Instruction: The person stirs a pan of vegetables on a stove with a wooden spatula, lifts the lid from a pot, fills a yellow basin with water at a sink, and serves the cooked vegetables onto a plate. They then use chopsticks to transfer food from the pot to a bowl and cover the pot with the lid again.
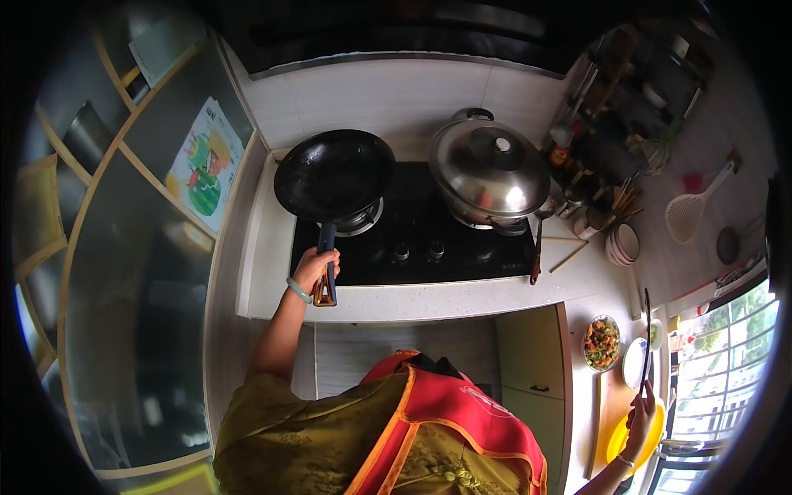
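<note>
My left hand (314, 270) grips the handle (327, 237) of a black wok (334, 173). The wok's dark inside faces me and shows no food. Part of the left gas burner (362, 218) shows below its rim; whether the wok touches it I cannot tell. Far to the right, my right hand (641, 413) holds a long, thin dark utensil (647, 334), seen nearly edge-on. Beneath that hand lies a yellow basin (620, 442). A white plate (634, 365) and a bowl of chopped mixed vegetables (601, 343) stand close by.
A lidded steel pot (489, 167) covers the right burner of the black hob (408, 272). Beside it lie a ladle (537, 247) and chopsticks (569, 257), near stacked bowls (622, 244). A wooden cutting board (605, 402) lies by the basin. A glazed cabinet (136, 322) borders the left.
</note>
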